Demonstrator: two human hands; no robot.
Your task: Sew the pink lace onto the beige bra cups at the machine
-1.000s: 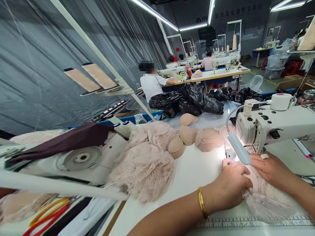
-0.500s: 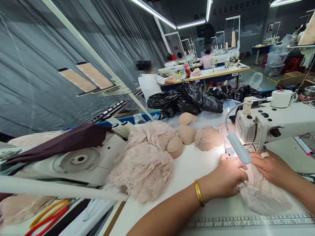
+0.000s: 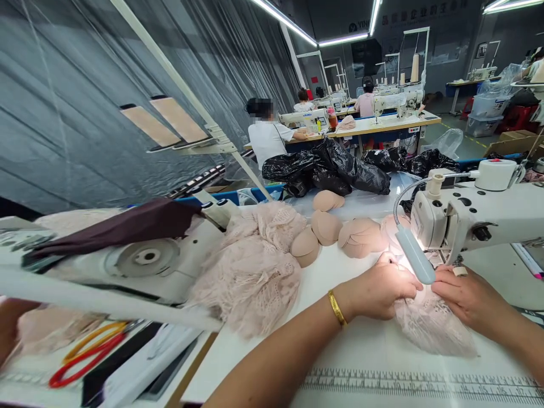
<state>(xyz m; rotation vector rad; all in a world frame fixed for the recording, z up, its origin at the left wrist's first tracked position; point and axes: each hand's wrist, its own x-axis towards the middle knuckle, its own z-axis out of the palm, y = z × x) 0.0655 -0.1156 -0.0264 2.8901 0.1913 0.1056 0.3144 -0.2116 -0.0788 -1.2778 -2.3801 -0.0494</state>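
A piece of pale pink lace fabric (image 3: 437, 326) lies under the needle end of a white sewing machine (image 3: 463, 212). My left hand (image 3: 382, 289), with a gold bracelet (image 3: 337, 307) at the wrist, is closed on the lace just left of the needle area. On the other side, my right hand (image 3: 465, 292) pinches the same fabric with its fingers together. A lit grey lamp (image 3: 415, 255) on a bent metal neck hangs over the hands and hides the needle and part of the fingertips.
Left of my hands sits a heap of pink lace (image 3: 255, 277). Behind it lie several beige oval pads (image 3: 361, 237). A ruler strip (image 3: 403, 382) runs along the front edge. Black plastic bags (image 3: 327, 170) lie beyond; red-handled scissors (image 3: 87, 360) rest at lower left. A co-worker (image 3: 267, 136) sits ahead.
The lace below my hands has shifted left and looks more bunched. My left hand has drawn slightly left and up. The whole view has turned a little to the left.
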